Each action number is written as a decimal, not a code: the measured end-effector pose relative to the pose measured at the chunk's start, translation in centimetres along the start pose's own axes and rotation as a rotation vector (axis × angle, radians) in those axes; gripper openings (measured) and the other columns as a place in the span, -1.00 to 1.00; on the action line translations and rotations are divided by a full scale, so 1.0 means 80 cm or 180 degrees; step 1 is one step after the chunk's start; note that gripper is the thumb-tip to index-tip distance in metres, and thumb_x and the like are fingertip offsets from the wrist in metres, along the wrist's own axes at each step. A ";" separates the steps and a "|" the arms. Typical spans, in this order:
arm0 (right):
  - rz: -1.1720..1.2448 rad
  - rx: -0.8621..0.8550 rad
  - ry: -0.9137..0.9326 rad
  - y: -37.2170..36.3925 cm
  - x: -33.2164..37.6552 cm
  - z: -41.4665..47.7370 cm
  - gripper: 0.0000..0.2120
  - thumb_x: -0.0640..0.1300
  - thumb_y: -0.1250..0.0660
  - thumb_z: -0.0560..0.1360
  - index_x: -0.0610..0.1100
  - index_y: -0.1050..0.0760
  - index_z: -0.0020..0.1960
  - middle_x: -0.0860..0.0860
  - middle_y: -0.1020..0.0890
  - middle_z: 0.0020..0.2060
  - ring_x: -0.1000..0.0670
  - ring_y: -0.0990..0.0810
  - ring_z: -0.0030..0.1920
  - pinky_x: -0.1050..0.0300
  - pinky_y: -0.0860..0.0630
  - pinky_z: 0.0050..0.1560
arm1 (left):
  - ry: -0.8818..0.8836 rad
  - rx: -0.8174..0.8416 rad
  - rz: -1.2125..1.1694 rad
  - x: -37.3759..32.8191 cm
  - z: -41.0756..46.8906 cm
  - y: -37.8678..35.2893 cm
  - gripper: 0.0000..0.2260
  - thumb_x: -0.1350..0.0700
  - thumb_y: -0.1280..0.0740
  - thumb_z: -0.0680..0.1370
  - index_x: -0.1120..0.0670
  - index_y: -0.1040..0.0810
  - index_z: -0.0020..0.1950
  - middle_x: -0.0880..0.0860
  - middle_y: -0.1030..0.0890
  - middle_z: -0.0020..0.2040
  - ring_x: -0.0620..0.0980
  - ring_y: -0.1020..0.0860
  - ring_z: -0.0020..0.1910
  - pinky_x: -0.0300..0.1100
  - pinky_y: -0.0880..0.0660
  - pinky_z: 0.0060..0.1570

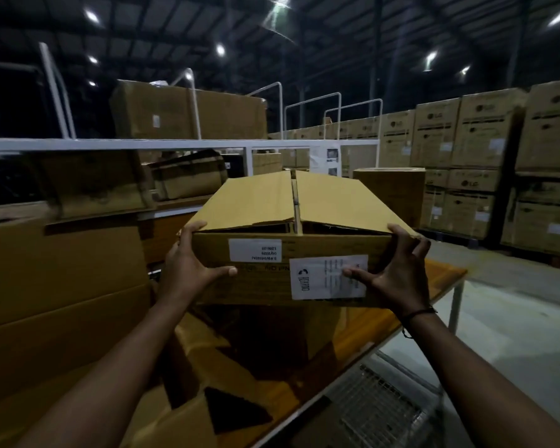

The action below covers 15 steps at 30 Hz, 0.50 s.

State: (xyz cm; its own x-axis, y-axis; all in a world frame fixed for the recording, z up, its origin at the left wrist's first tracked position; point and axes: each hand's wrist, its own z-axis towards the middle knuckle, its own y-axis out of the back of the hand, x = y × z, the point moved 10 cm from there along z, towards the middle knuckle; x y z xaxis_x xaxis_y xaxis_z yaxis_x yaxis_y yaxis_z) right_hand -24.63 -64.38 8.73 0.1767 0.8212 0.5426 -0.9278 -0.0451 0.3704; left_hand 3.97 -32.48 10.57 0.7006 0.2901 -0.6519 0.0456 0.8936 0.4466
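A brown cardboard box (272, 202) with its top flaps folded down but unsealed is held up in front of me, above a yellow table (434, 286). Two white labels are stuck on its near face. My left hand (188, 263) grips the box's near left corner, fingers over the top edge and thumb pressed on the front face. My right hand (398, 273) grips the near right corner, fingers spread along the side and thumb on the larger white label (320, 279).
Large cardboard boxes (62, 279) stack at my left under a white metal rack (175, 144). Flattened cartons (227, 367) lie on the table below the box. A wire-mesh cart (379, 405) stands at lower right. Stacked cartons (485, 156) line the right over a concrete floor (514, 312).
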 end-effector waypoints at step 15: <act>0.0540 0.0533 0.0277 -0.067 0.212 -0.116 0.13 0.44 -0.56 0.09 0.07 -0.19 0.50 -0.22 -0.20 0.41 -0.36 -0.42 0.32 -0.28 -0.60 0.15 | 0.0319 -0.0564 0.0385 0.064 -0.146 0.280 -0.04 0.01 -0.74 0.16 -0.21 -0.32 0.44 0.14 -0.42 0.46 0.23 -0.40 0.39 0.17 -0.50 0.20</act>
State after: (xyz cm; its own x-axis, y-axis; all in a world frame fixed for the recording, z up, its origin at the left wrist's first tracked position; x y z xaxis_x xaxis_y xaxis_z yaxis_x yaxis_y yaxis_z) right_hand -19.69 -44.94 8.98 -0.0126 0.8394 0.5434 -0.8731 -0.2741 0.4032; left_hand 0.30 -6.99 10.06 0.6188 0.4235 -0.6616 -0.1665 0.8938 0.4164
